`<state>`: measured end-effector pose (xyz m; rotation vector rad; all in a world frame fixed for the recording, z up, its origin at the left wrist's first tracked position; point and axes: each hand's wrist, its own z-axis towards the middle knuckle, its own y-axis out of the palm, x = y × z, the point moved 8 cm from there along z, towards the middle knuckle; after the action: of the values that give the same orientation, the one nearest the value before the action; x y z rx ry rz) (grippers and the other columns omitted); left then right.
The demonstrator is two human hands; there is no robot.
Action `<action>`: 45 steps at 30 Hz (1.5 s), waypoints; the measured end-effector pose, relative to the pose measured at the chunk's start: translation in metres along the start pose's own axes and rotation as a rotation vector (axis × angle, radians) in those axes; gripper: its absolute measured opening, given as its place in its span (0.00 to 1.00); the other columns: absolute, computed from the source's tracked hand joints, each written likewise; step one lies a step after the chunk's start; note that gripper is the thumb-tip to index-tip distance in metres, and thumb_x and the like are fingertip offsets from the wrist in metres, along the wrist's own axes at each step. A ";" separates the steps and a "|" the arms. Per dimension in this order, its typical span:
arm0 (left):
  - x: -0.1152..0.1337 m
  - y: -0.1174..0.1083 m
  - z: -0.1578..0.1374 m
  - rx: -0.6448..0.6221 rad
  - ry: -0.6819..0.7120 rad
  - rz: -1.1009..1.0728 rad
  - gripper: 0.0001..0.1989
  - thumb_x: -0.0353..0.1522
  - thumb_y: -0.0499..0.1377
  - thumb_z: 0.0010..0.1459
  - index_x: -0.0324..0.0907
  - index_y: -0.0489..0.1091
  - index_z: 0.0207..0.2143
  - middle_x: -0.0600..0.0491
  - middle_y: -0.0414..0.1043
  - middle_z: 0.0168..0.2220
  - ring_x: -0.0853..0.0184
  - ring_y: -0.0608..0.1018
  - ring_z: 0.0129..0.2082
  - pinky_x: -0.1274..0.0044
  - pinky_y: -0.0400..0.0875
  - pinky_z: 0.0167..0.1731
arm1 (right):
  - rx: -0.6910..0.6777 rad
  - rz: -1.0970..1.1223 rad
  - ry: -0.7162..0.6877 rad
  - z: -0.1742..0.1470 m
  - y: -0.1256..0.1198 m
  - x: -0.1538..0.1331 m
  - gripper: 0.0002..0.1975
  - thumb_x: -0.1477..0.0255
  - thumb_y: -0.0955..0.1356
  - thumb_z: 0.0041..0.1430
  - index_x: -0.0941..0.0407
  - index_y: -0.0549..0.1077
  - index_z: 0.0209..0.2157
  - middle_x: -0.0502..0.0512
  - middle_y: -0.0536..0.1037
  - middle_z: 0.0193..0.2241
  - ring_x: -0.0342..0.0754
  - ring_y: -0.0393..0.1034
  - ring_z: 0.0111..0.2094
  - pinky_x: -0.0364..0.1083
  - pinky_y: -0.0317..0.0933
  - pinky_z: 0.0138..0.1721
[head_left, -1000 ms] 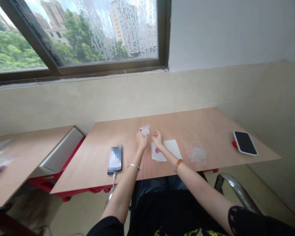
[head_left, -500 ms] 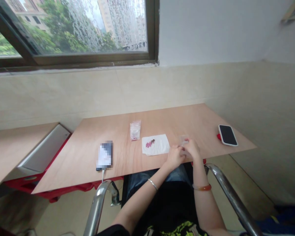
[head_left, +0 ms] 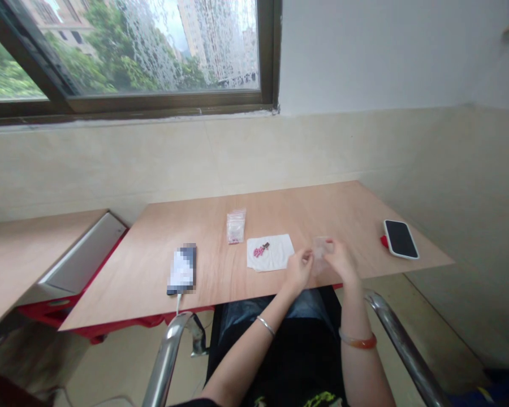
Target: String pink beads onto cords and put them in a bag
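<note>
My right hand pinches the right edge of a small clear plastic bag above the table. Just left of that bag, my left hand is closed with its fingertips together. Whatever it holds is too small to make out. Beside my left hand lies a white cloth or tissue, flat on the wood, with a cluster of small pink beads and a few dark pieces on it. Farther back is a clear zip bag with some pink bits at its lower end.
A phone with a white cable lies at the left of the wooden table. A white-edged phone rests on something red at the right. Metal chair arms flank me, and a wall and window stand behind the table.
My hands have moved apart. The right one has shifted slightly right, and more of the plastic bag shows between them. The whole view has shifted a little.
</note>
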<state>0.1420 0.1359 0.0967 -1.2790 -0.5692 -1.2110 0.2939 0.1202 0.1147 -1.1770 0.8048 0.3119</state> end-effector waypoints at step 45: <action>0.023 -0.124 -0.015 0.072 0.287 0.311 0.19 0.30 0.64 0.49 0.42 0.68 0.46 0.48 0.73 0.42 0.60 0.74 0.44 0.67 0.68 0.46 | -0.588 0.519 -0.186 -0.030 0.072 -0.114 0.19 0.63 0.73 0.43 0.57 0.78 0.38 0.56 0.79 0.37 0.47 0.70 0.30 0.44 0.63 0.32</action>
<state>0.0339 0.1328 0.1633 -1.0632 -0.1941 -1.0773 0.1597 0.1414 0.1394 -1.4380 0.8737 1.1297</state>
